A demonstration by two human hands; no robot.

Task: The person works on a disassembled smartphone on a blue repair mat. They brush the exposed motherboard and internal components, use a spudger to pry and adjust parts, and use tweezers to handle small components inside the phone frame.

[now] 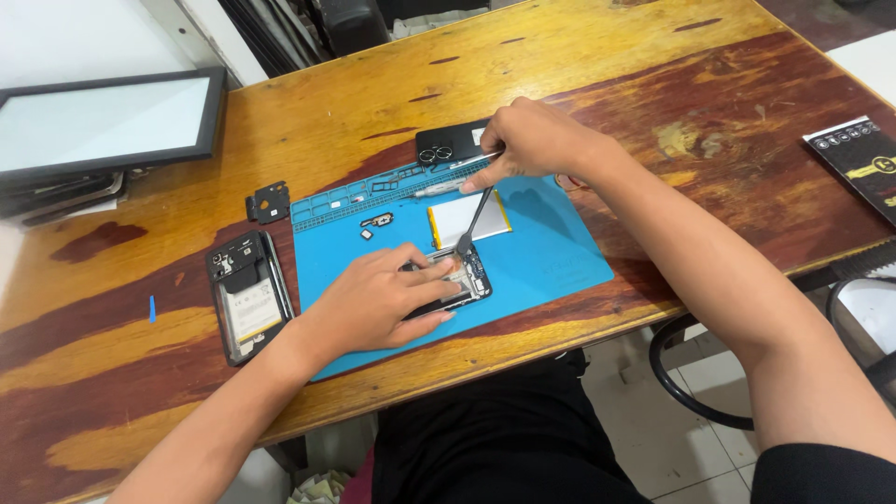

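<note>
Your left hand presses the opened phone flat on the blue mat, its grip spread wide over the frame. Your right hand pinches a thin metal tool, tip inside the phone. A loose battery lies just behind the phone; a slip of the tip could gouge the board or puncture that battery.

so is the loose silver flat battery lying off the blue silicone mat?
No, the silver flat battery lies on the blue silicone mat, just beyond the opened phone.
</note>
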